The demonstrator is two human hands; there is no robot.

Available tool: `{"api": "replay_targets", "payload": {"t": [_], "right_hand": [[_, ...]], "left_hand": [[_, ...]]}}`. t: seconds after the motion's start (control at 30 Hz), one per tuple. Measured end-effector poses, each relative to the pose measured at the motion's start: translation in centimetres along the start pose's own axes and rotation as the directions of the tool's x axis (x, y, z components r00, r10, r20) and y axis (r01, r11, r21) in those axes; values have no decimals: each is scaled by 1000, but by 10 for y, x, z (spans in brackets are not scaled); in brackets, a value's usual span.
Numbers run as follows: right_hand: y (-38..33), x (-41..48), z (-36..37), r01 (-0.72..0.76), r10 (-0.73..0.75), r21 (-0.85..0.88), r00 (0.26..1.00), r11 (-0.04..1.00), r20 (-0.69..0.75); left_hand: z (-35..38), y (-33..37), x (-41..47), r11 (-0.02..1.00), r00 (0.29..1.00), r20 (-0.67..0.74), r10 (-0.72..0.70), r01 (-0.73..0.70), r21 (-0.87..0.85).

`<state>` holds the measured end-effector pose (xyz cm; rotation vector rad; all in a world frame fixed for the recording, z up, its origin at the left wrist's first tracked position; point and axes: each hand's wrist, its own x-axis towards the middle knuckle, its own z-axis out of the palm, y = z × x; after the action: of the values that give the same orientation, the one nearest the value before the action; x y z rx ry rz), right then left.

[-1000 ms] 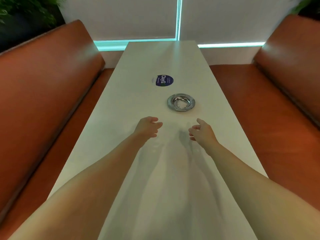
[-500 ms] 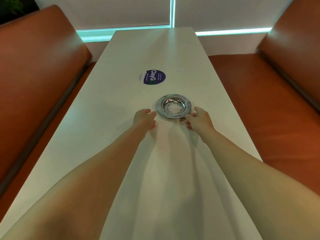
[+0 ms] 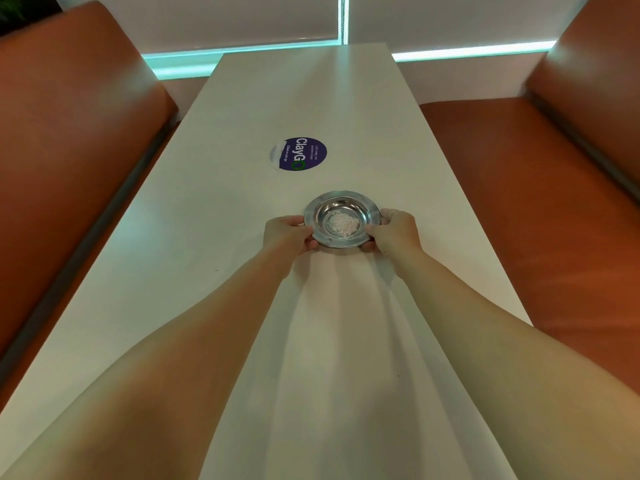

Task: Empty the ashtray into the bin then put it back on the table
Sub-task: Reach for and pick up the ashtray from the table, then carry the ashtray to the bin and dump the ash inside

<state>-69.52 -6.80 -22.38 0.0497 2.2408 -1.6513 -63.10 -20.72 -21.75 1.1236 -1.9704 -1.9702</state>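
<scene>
Hands closed on opposite rims of metal ashtray (image 3: 342,218): left hand (image 3: 288,234) gripping left edge, right hand (image 3: 394,233) gripping right; pale ash (image 3: 342,224) inside, white desk (image 3: 214,237) beneath.

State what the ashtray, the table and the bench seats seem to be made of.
Ashtray: polished metal, probably steel; mirror-like glints.
Table: smooth white top, perhaps laminate; soft sheen.
Bench seats: orange-brown leather or vinyl; glossy padded surface.
</scene>
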Motion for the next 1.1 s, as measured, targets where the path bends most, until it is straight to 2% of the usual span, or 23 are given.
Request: {"api": "replay_targets", "payload": {"t": [0.1, 0.2, 0.37, 0.73, 1.1], "right_hand": [[-1, -7, -3, -32, 31, 105, 999, 994, 7], [-3, -16, -8, -101, 94, 287, 995, 953, 39], [-12, -40, -20, -118, 112, 400, 993, 909, 40], [-17, -159, -51, -42, 76, 473, 996, 880, -52], [47, -334, -85, 12, 125, 541, 968, 841, -216]], "left_hand": [[-2, 5, -6, 1000, 1000, 4, 13, -13, -22], [-4, 12, -16, 999, 999, 22, 39, -38, -29], [-7, 27, -41, 997, 995, 64, 71, -70, -12], [-38, 30, -139, 991, 956, 264, 132, -126, -39], [-60, -25, -278, 991, 863, 496, 98, -132, 34]]}}
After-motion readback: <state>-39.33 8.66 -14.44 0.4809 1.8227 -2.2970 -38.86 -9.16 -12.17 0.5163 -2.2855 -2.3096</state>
